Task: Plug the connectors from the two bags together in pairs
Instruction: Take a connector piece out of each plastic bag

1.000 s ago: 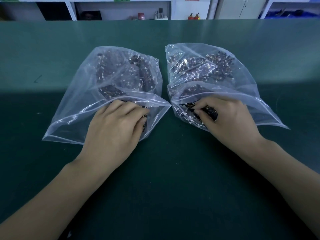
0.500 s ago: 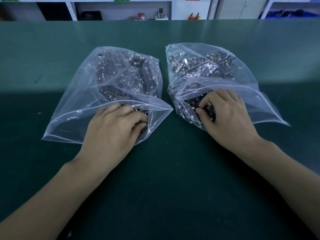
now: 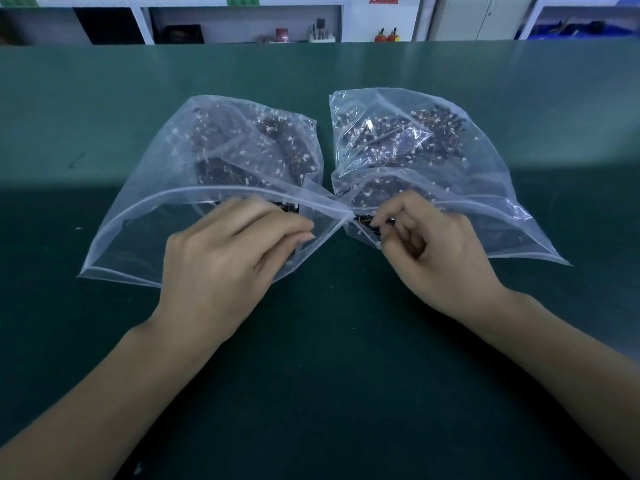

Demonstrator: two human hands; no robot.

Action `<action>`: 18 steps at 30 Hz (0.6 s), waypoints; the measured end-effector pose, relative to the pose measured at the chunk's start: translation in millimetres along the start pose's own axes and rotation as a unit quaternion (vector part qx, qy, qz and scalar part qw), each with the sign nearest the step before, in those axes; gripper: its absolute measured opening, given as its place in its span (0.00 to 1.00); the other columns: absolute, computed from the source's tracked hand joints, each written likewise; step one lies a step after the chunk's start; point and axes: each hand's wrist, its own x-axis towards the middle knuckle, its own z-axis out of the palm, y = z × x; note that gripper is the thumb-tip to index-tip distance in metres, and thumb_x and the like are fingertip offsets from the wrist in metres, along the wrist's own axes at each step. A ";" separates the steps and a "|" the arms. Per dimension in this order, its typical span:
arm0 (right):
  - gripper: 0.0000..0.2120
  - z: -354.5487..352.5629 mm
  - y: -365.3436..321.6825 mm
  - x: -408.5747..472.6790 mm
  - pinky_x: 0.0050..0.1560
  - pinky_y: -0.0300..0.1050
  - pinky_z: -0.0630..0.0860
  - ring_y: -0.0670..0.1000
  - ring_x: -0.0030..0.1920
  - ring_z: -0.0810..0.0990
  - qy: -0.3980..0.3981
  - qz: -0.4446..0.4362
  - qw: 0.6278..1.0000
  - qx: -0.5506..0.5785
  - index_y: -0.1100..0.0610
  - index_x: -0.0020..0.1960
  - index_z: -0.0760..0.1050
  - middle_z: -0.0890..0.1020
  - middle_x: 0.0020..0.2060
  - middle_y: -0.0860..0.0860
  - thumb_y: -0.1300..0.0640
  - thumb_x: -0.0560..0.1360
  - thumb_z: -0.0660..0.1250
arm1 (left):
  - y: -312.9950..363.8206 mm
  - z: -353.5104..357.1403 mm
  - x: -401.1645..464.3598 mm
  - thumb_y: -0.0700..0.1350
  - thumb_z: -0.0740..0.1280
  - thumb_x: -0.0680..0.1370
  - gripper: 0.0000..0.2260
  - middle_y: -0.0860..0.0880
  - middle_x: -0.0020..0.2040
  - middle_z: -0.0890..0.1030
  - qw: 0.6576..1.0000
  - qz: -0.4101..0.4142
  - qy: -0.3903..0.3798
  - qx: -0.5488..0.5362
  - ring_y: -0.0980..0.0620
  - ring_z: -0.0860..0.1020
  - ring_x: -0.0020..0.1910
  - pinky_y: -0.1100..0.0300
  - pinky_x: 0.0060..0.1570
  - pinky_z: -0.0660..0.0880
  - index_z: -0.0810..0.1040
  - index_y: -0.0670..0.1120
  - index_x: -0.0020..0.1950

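Where hands [image 3: 221,258] reach in: dark connectors [image 3: 436,133] in clear bags [image 3: 145,188].

Table [image 3: 346,393]: we saw deep green, paler teal toward the back.
Left bag [image 3: 145,209]: clear, whitish rim.
Right bag [image 3: 502,188]: clear too.
Connectors [image 3: 436,133]: dark brown-black, speckled white.
Shelving [image 3: 145,26]: white.

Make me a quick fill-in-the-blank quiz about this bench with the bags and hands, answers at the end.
1. The number of clear plastic bags on the mat is ____.
2. The right hand pinches a dark connector at the mouth of the ____ bag.
3. The left hand reaches into the ____ bag.
4. The mat's colour is ____.

Answers: two; right; left; green
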 end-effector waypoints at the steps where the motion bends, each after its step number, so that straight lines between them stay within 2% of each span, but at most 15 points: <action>1: 0.07 0.3 -2.0 -1.1 0.35 0.39 0.68 0.51 0.29 0.70 -0.007 -0.008 1.000 0.017 0.53 0.54 0.76 0.69 0.29 0.48 0.63 0.79 0.67 | 1.2 -0.2 0.6 0.43 0.73 0.84 0.05 0.49 0.47 0.87 1.000 0.007 0.008 -0.012 0.49 0.85 0.44 0.50 0.40 0.82 0.90 0.45 0.53; 6: 0.08 2.9 -8.5 -4.5 0.36 0.32 0.64 0.48 0.28 0.69 -0.032 -0.051 0.996 0.067 0.55 0.61 0.78 0.68 0.30 0.44 0.60 0.82 0.67 | 8.1 -0.5 2.3 0.40 0.74 0.83 0.04 0.47 0.47 0.88 0.998 0.029 0.030 -0.041 0.48 0.86 0.41 0.51 0.36 0.83 0.90 0.42 0.53; 10: 0.12 6.9 -11.0 -5.1 0.34 0.35 0.65 0.48 0.28 0.69 -0.041 -0.077 0.993 0.086 0.54 0.66 0.76 0.71 0.32 0.44 0.55 0.83 0.69 | 11.2 0.5 1.7 0.41 0.74 0.83 0.04 0.48 0.49 0.88 0.995 0.040 0.018 -0.088 0.52 0.86 0.42 0.55 0.39 0.83 0.89 0.42 0.55; 13: 0.15 8.0 -11.5 -5.6 0.32 0.39 0.67 0.50 0.29 0.70 -0.034 -0.088 0.990 0.107 0.53 0.68 0.74 0.74 0.35 0.44 0.54 0.83 0.71 | 14.3 2.4 0.8 0.41 0.75 0.83 0.05 0.47 0.49 0.87 0.991 0.038 -0.009 -0.130 0.52 0.86 0.42 0.57 0.40 0.82 0.89 0.42 0.56; 16: 0.16 8.9 -10.9 -5.5 0.36 0.34 0.68 0.50 0.30 0.70 -0.049 -0.100 0.987 0.118 0.51 0.68 0.75 0.78 0.40 0.42 0.54 0.82 0.72 | 18.5 4.7 1.3 0.41 0.75 0.82 0.04 0.48 0.49 0.87 0.987 0.043 -0.015 -0.154 0.54 0.85 0.43 0.62 0.43 0.81 0.89 0.42 0.54; 18: 0.13 10.2 -9.1 -5.9 0.39 0.31 0.67 0.49 0.31 0.71 -0.052 -0.116 0.986 0.112 0.53 0.64 0.80 0.80 0.43 0.41 0.56 0.81 0.73 | 20.7 5.6 2.0 0.40 0.77 0.81 0.04 0.48 0.49 0.87 0.984 0.042 -0.026 -0.174 0.56 0.85 0.45 0.66 0.48 0.80 0.89 0.41 0.55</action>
